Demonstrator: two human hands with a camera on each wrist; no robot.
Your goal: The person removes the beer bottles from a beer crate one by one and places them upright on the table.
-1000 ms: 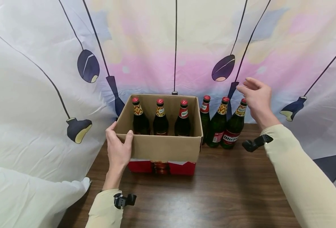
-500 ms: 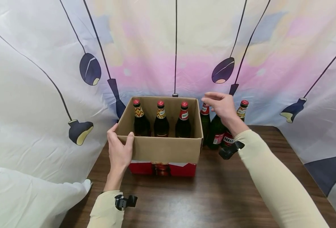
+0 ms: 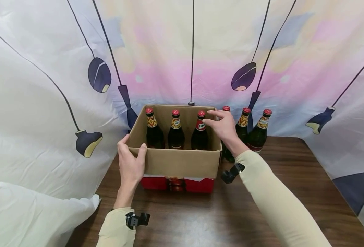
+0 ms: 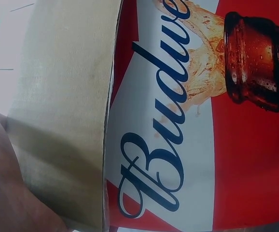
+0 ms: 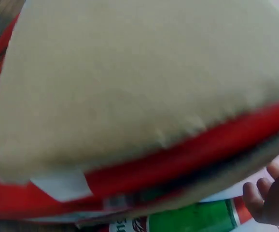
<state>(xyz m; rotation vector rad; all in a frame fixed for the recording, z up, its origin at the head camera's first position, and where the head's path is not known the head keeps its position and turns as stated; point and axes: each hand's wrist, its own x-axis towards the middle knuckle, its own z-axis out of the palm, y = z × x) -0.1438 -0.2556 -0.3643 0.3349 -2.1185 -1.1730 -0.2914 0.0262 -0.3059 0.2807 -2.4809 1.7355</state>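
An open cardboard box (image 3: 182, 164) with a printed red lower part (image 4: 255, 159) stands on the table. My left hand (image 3: 132, 166) grips its front left corner, thumb over the front wall. Inside the box three dark beer bottles with red caps stand in a row: a left bottle (image 3: 154, 135), a middle bottle (image 3: 176, 137) and a right bottle (image 3: 199, 138). My right hand (image 3: 226, 128) hangs over the box's right wall, thumb and fingertips apart beside the right bottle's neck. The lower parts of these bottles are hidden behind the box's front wall.
Several more beer bottles stand against the box's right side, including a far right bottle (image 3: 258, 137) and a green bottle (image 5: 192, 217) in the right wrist view. A printed cloth (image 3: 166, 51) hangs close behind. The brown table (image 3: 287, 178) runs on to the right.
My right hand has moved left and down, from above the bottles outside to the right bottle in the box. My left hand keeps its grip on the corner.
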